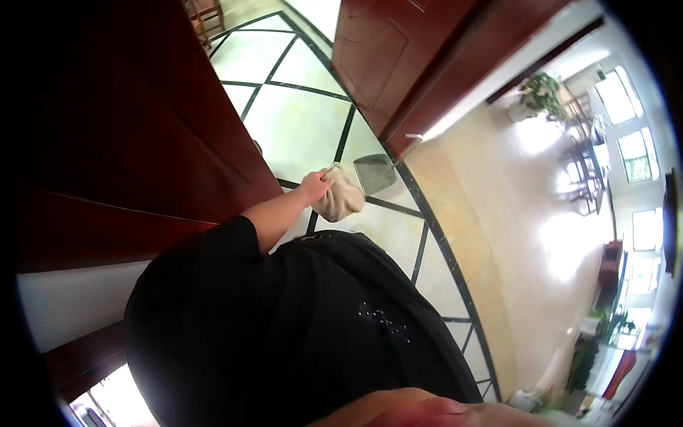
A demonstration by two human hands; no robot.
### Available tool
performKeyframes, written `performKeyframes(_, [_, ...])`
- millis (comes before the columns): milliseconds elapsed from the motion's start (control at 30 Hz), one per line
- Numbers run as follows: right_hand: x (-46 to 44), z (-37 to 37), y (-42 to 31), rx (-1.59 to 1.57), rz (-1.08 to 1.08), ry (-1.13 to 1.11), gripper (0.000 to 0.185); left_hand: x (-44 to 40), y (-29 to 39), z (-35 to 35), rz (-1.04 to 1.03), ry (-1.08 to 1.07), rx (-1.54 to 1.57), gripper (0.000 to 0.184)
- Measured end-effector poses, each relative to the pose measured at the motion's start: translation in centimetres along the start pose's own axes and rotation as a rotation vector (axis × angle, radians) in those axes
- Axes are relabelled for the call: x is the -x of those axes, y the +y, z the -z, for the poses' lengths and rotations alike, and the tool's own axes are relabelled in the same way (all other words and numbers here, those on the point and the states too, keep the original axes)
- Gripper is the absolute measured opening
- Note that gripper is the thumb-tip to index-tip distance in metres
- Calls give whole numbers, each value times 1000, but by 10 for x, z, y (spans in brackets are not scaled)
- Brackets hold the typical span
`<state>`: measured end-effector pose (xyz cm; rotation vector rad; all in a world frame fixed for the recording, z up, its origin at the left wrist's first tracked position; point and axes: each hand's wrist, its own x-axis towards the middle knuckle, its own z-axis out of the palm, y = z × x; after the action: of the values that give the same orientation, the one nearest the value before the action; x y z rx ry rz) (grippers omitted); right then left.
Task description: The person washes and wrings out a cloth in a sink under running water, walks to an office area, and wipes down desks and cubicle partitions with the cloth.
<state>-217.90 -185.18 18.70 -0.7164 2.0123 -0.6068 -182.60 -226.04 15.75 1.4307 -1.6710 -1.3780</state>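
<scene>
My left hand [316, 188] is closed around a bunched beige cloth [340, 197], held out in front of my black top. Its fingers wrap the gathered end, and the rest hangs loosely over the tiled floor. Just beyond the cloth, a grey-green dustpan [375, 174] is on the tiles beside the door frame. At the bottom edge, very near the camera, my right hand [420, 410] shows only in part. Its fingers are cut off and blurred, so I cannot make out their pose.
A dark red door panel [142, 121] rises close on my left. Another red door [388, 53] stands ahead. Pale tiles [302, 128] with black strips cover the floor. To the right lies a bright room with chairs [585, 185], a potted plant [541, 92] and windows.
</scene>
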Motion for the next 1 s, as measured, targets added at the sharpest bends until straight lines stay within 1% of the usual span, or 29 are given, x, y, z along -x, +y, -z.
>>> performKeyframes(33, [-33,10,-27,45,31,-22,33,-16,15,8,108,34,9,36])
performKeyframes(67, [-66,21,-61,93,60,-46,33,-45,23,16,129,59,15,36])
performKeyframes(133, [-135,27,-140,190,124,-110,34,-94,14,29,427,232,785,37])
performKeyframes(167, [-173,21,-183,189,115,-161,36,-116,17,36,386,361,949,36])
performKeyframes(200, [-227,11,-196,21,107,-222,34,-140,12,45,405,394,959,36])
performKeyframes(233, [-252,12,-251,77,80,-257,35,-169,11,58,540,477,1075,35])
performKeyframes(267, [-286,4,-301,142,123,-340,38,-201,2,72,664,565,1187,35])
performKeyframes(300, [-323,-4,-338,150,153,-387,38,-227,13,83,745,653,1198,27])
performKeyframes(333, [-351,-11,-378,166,204,-393,36,-253,11,96,738,691,1217,27])
performKeyframes(400, [-407,-33,-441,115,422,-353,31,-312,-3,123,888,657,767,25])
performKeyframes(433, [-452,-42,-450,179,545,-303,27,-352,-46,133,880,637,857,27])
performKeyframes(467, [-484,-45,-461,160,602,-236,26,-398,-128,132,684,505,594,29])
performKeyframes(500, [-490,-40,-504,107,546,-228,26,-415,-104,151,732,547,644,30])
performKeyframes(533, [-488,-34,-524,50,463,-219,26,-437,-73,167,772,573,706,32])
performKeyframes(600, [-499,-58,-537,-138,336,-236,26,-473,-39,209,763,615,723,38])
performKeyframes(633, [-508,-64,-538,-161,336,-258,26,-492,-19,236,734,631,709,42])
performKeyframes(667, [-537,-53,-544,-166,332,-283,26,-518,-3,260,715,628,697,45])
performKeyframes(700, [-563,-56,-545,-90,369,-259,24,-537,11,288,686,642,684,49])
performKeyframes(733, [-577,-53,-547,34,367,-239,27,-543,17,317,705,600,583,53])
performKeyframes(767, [-578,-47,-579,178,388,-279,20,-552,3,339,625,585,621,54])
performKeyframes(800, [-594,-63,-595,59,246,-306,21,-558,-27,357,537,578,658,55])
performKeyframes(833, [-614,-66,-629,116,205,-362,21,-557,-23,380,533,629,668,55])
performKeyframes(867, [-644,-84,-647,167,215,-413,19,-549,-33,389,526,693,680,54])
performKeyframes(933, [-742,-119,-728,171,320,-531,19,-548,-25,445,656,758,721,52])
performKeyframes(1000, [-805,-194,-818,373,445,-600,21,-513,-73,478,660,903,670,51])
